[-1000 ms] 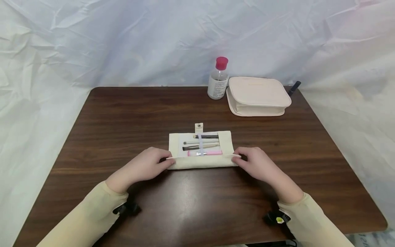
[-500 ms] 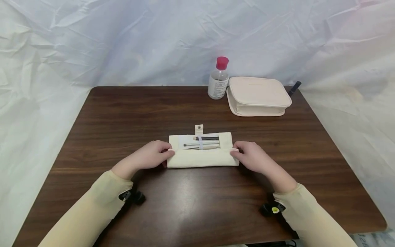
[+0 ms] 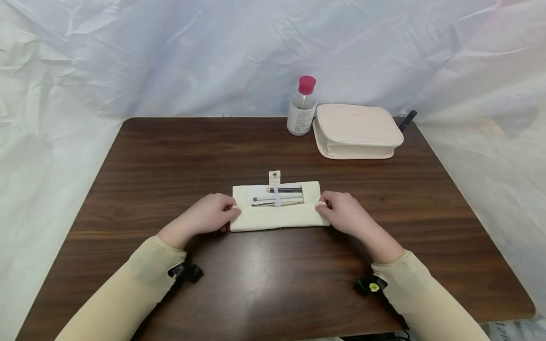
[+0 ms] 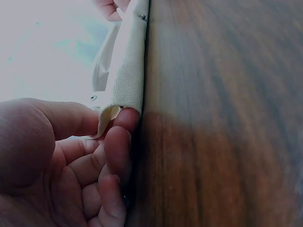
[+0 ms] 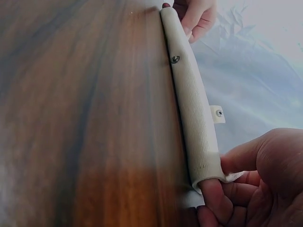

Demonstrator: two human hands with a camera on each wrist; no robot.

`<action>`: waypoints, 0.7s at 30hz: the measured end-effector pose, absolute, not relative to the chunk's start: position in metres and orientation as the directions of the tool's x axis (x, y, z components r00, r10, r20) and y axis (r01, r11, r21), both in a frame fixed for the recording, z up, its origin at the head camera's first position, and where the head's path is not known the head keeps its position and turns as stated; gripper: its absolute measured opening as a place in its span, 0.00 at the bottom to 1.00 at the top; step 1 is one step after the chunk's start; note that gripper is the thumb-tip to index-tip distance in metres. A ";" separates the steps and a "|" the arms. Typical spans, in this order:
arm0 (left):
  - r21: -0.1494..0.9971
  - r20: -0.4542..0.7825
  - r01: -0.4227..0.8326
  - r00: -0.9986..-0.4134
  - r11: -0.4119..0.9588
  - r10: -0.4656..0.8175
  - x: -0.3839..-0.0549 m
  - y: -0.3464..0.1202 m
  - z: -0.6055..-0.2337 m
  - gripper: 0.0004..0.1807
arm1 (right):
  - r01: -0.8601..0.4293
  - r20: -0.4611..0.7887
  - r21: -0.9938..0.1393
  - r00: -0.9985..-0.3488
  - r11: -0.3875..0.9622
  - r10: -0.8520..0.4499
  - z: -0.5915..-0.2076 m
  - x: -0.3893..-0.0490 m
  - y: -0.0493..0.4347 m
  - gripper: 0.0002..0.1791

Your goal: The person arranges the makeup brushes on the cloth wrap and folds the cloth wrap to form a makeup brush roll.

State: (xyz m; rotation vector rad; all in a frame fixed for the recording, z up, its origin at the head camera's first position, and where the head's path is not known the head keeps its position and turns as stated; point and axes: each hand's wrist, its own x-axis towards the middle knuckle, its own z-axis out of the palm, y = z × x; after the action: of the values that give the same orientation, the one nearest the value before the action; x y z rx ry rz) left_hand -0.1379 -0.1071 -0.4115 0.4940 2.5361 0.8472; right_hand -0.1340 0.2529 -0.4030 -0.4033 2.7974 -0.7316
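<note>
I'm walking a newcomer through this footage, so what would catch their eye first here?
First the cream canvas brush roll at the middle of the dark wooden table, its near edge folded over while a few brushes show above the fold. The left hand and right hand each pinch one end of it. At the far right stand a pink-capped bottle and a pale zipped pouch.

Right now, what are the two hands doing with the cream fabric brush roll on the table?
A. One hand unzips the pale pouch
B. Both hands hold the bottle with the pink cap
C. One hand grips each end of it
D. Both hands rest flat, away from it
C: the left hand pinches the left end of the brush roll and the right hand pinches the right end, with the brushes partly covered.
</note>
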 end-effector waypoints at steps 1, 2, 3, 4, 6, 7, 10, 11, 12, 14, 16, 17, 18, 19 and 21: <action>0.625 -0.276 0.193 -0.851 0.756 0.446 -0.138 -0.107 -0.411 0.18 | -0.205 -0.143 -0.499 -0.939 0.842 -0.314 -0.403 -0.134 0.252 0.09; 0.622 -0.277 0.190 -0.854 0.760 0.440 -0.137 -0.107 -0.411 0.18 | -0.207 -0.143 -0.492 -0.939 0.846 -0.313 -0.403 -0.135 0.252 0.10; 0.617 -0.277 0.190 -0.856 0.764 0.437 -0.137 -0.106 -0.411 0.17 | -0.204 -0.144 -0.487 -0.940 0.849 -0.309 -0.403 -0.135 0.251 0.10; 0.612 -0.276 0.192 -0.857 0.767 0.434 -0.136 -0.106 -0.410 0.17 | -0.202 -0.147 -0.480 -0.941 0.853 -0.306 -0.403 -0.135 0.250 0.10; 0.594 -0.272 0.199 -0.862 0.779 0.428 -0.135 -0.105 -0.410 0.17 | -0.193 -0.157 -0.467 -0.942 0.863 -0.296 -0.403 -0.136 0.250 0.10; 0.580 -0.265 0.208 -0.866 0.788 0.424 -0.135 -0.104 -0.409 0.17 | -0.189 -0.163 -0.461 -0.942 0.867 -0.292 -0.403 -0.136 0.249 0.09; 0.513 -0.237 0.239 -0.884 0.825 0.404 -0.133 -0.103 -0.408 0.15 | -0.180 -0.183 -0.447 -0.940 0.876 -0.287 -0.403 -0.137 0.248 0.09; 0.489 -0.231 0.242 -0.890 0.838 0.392 -0.132 -0.102 -0.408 0.14 | -0.180 -0.187 -0.444 -0.939 0.878 -0.287 -0.403 -0.137 0.248 0.08; 0.465 -0.224 0.243 -0.898 0.851 0.379 -0.132 -0.102 -0.407 0.14 | -0.182 -0.190 -0.437 -0.939 0.881 -0.288 -0.403 -0.137 0.248 0.07; 0.432 -0.213 0.233 -0.912 0.871 0.350 -0.131 -0.101 -0.406 0.11 | -0.189 -0.194 -0.416 -0.937 0.889 -0.290 -0.401 -0.138 0.247 0.07; 0.414 -0.208 0.210 -0.925 0.885 0.317 -0.130 -0.101 -0.405 0.09 | -0.198 -0.197 -0.386 -0.936 0.901 -0.290 -0.399 -0.140 0.246 0.09; 0.409 -0.198 0.205 -0.931 0.889 0.306 -0.129 -0.100 -0.405 0.08 | -0.205 -0.196 -0.371 -0.936 0.906 -0.292 -0.398 -0.140 0.245 0.10; 0.401 -0.181 0.212 -0.935 0.891 0.304 -0.129 -0.100 -0.404 0.08 | -0.215 -0.191 -0.354 -0.936 0.910 -0.295 -0.397 -0.141 0.245 0.11; 0.393 -0.160 0.227 -0.937 0.891 0.310 -0.128 -0.099 -0.404 0.08 | -0.229 -0.182 -0.340 -0.936 0.912 -0.302 -0.397 -0.141 0.243 0.11; 0.369 -0.101 0.294 -0.930 0.882 0.352 -0.126 -0.097 -0.403 0.08 | -0.276 -0.144 -0.321 -0.931 0.906 -0.335 -0.397 -0.141 0.241 0.09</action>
State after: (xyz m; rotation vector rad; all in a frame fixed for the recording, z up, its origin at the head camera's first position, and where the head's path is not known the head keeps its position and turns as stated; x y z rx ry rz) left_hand -0.1258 -0.0970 -0.4028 0.4987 2.8855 0.5278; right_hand -0.1413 0.2412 -0.3968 -0.4651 2.8741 -0.4423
